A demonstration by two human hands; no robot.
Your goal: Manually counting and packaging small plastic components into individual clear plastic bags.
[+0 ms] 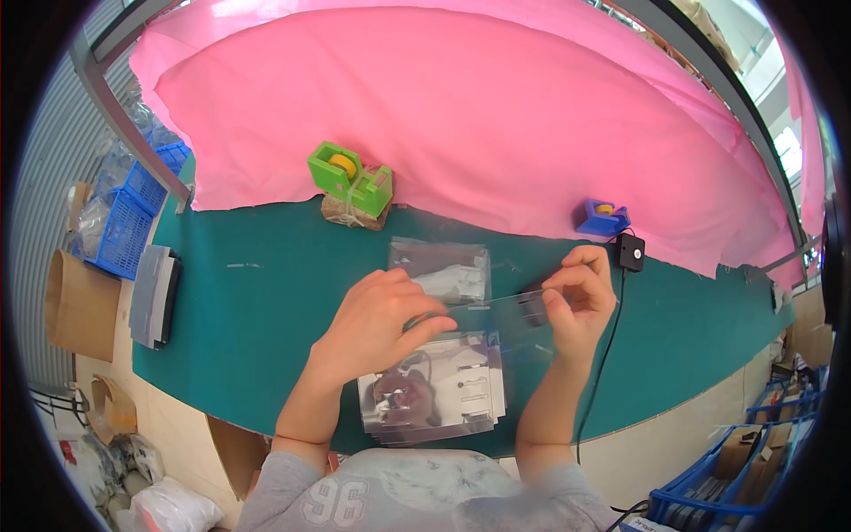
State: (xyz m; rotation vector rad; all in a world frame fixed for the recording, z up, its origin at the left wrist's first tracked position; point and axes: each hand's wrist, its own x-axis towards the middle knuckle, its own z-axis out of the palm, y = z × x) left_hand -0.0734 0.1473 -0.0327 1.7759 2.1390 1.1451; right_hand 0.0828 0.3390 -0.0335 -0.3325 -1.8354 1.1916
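While a clear plastic sheet [496,302], long edge running left to right, hangs beyond the near stack of transparent sleeves [463,390], the right hand [581,297] pinches its right end and the left hand [386,312], fingers nearly closed, its left.

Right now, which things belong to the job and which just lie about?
Likely job:
clear film between left hand and right hand
plastic stack below
perhaps untouched green tape dispenser, blue tape dispenser

Seemingly lying about:
blue crates
cardboard box
white bag
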